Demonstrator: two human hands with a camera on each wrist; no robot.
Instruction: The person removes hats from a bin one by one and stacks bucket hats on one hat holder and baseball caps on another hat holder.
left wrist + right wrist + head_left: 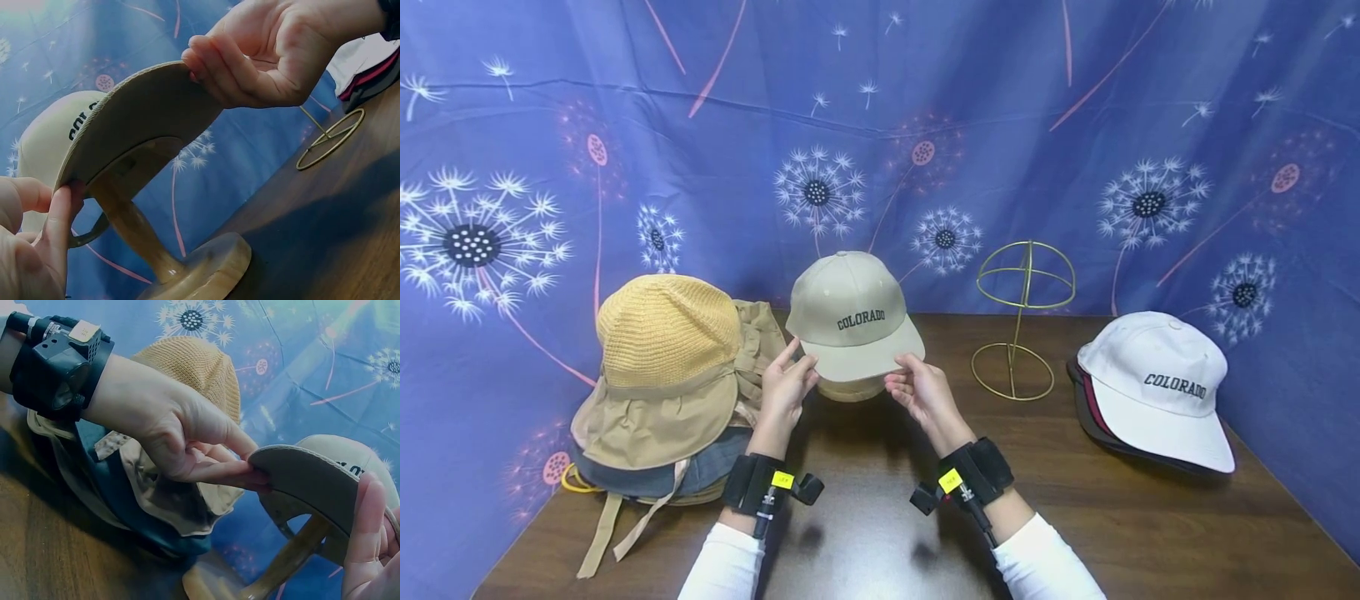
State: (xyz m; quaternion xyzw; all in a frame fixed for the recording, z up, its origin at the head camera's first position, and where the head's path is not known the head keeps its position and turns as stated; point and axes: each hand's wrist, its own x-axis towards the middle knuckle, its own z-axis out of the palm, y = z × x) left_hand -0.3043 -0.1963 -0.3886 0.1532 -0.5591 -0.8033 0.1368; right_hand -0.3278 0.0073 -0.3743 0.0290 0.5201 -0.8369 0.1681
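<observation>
While my left hand [786, 387] and right hand [922, 393] pinch the brim [867, 357], I see the cap [848, 298] centred on their far side.

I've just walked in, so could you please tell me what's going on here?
A person's left hand and right hand grip a beige COLORADO cap by its brim, from either side. A wooden stand rises beneath it; whether the cap rests on that is hidden. A hat pile sits at left, a gold wire stand and a cap stack at right.

Blue dandelion-print cloth [722, 183] — behind a brown wooden table [1135, 525].
</observation>
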